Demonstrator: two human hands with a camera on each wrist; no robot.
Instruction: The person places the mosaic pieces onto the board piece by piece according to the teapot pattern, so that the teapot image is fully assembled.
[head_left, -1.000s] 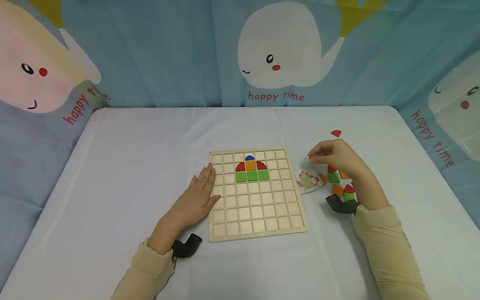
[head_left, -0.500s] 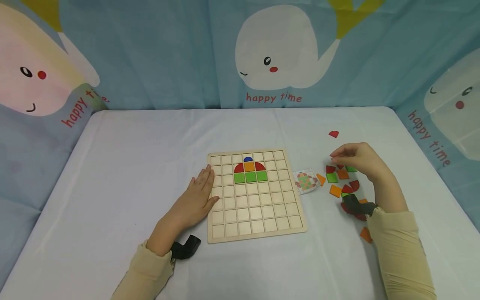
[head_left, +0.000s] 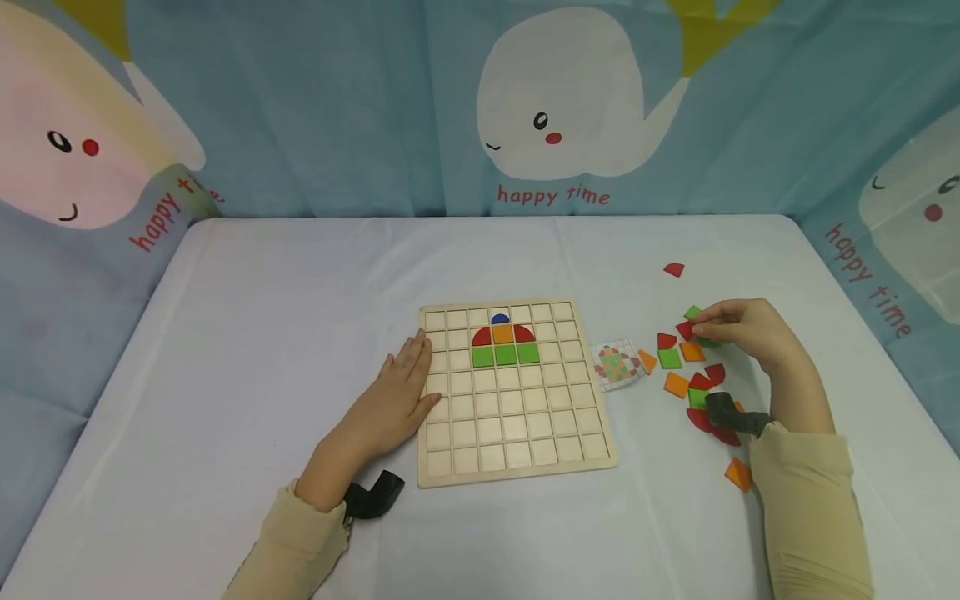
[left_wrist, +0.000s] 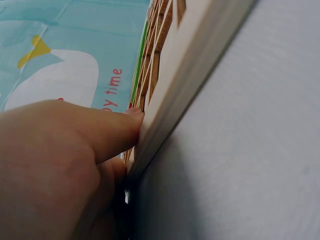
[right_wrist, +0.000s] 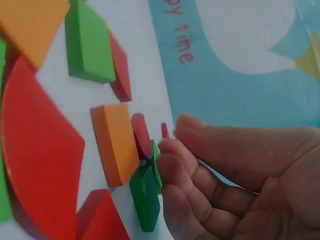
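My left hand (head_left: 386, 408) lies along the left edge of the wooden grid board (head_left: 517, 475), fingers extended; the left wrist view shows the thumb (left_wrist: 115, 132) against the board's side. On the board sit a blue half-round piece (head_left: 500, 318), an orange square (head_left: 502, 333), red quarter-rounds (head_left: 482, 337) on both sides of it, and a row of green squares (head_left: 506, 353). My right hand (head_left: 750, 329) hovers at the far end of the loose pieces, fingertips beside a red piece (head_left: 685, 330) and green squares (right_wrist: 145, 200). Nothing shows between its bent fingers and thumb.
A pattern card (head_left: 617, 364) lies right of the board, with an orange triangle (head_left: 647, 362) next to it. Loose orange squares (head_left: 676, 384), green and red pieces spread below the right hand. One red quarter-round (head_left: 674, 269) lies farther back. A printed curtain (head_left: 337, 108) stands behind the table.
My right hand has moved right and down, from beside the board and card to the far end of the loose pieces. The left hand stays on the board's edge.
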